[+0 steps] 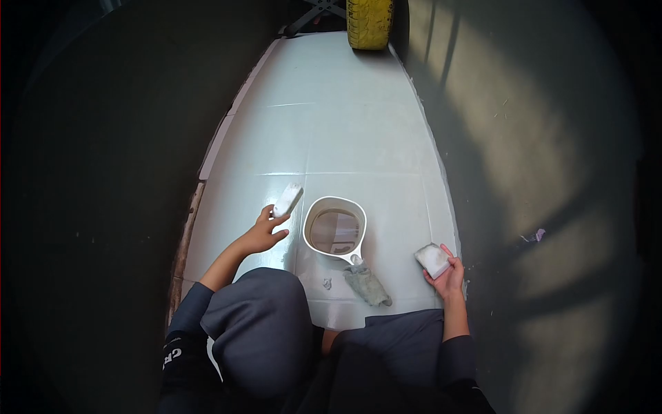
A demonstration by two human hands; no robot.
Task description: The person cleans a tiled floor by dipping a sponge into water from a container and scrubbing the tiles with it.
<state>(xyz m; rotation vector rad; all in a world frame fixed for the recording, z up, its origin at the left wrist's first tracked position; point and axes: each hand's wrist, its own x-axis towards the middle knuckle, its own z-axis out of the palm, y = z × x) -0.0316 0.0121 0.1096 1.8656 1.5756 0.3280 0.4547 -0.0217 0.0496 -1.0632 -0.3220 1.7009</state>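
My right hand [449, 276] is closed on a white sponge block [433, 261] with greyish smudges, at the right edge of the tiled surface. On the left, my left hand [263, 233] has its fingers apart and its thumb away from them. A second white sponge block [288, 200] is at its fingertips; they seem to touch its lower end, without a grip around it. Between my hands stands a white plastic dipper [306, 228] with murky water [335, 231] inside. Its short handle points toward me. A crumpled grey rag [369, 285] lies against the handle's end.
Pale glossy tiles [345, 131] form a long strip ahead, with dark floor on both sides. A yellow wheel [369, 24] and a dark metal frame [321, 10] stand at the far end. A small grey scrap [327, 283] lies near my knees. Purple litter [538, 235] is on the right floor.
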